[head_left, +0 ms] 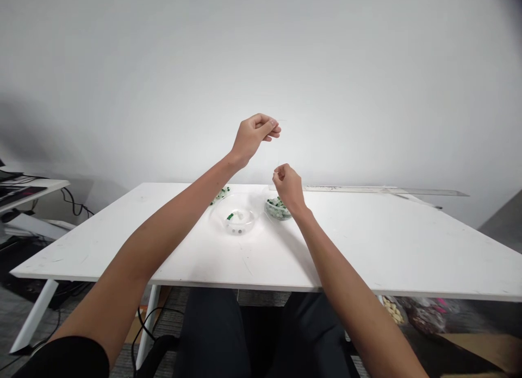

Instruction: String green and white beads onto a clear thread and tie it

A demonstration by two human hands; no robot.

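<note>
While the left hand and right hand pinch a thread in their fingers, beads lie in bowls on the desk, none visible on the thread.

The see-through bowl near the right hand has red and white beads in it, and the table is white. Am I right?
Almost! The beads aren't red and white: the head view shows green and white ones. The see-through bowl is near the right hand, and the table is white.
</note>
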